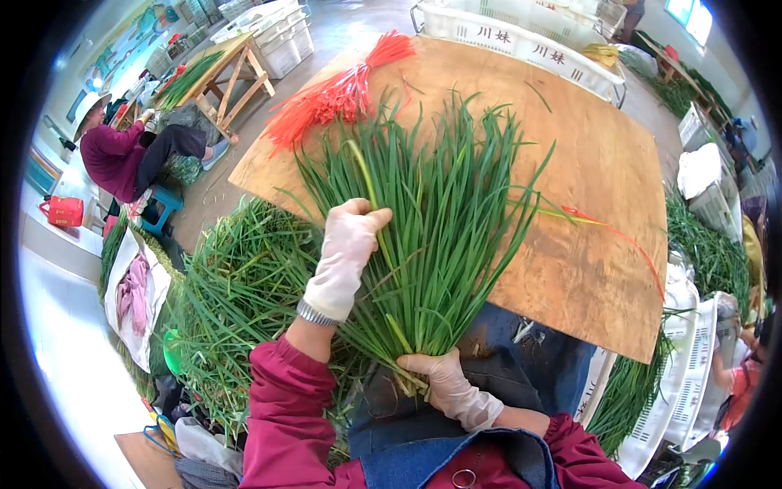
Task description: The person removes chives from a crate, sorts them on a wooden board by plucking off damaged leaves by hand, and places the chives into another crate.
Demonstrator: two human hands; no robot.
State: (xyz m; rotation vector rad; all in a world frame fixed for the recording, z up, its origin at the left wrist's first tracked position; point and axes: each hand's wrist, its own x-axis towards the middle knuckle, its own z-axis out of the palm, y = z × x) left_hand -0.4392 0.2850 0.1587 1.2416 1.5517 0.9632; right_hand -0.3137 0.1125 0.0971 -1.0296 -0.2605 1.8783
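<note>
A large bunch of long green leaves (432, 220) fans out over the near edge of the wooden board (603, 236). Around its narrow base, low in front of my body, my right hand (456, 387) is closed, in a whitish glove. My left hand (346, 253), gloved too, pinches a yellowish leaf (360, 167) at the left side of the bunch. Behind the leaves on the board lies a bundle of red ties (342, 94). One loose red tie (627, 238) lies at the board's right.
Loose greens (236, 285) are heaped left of my legs. White crates (521, 45) stand beyond the board, and more crates (676, 367) stand at the right. A seated person (122, 151) is at a wooden table (204, 73) at the far left.
</note>
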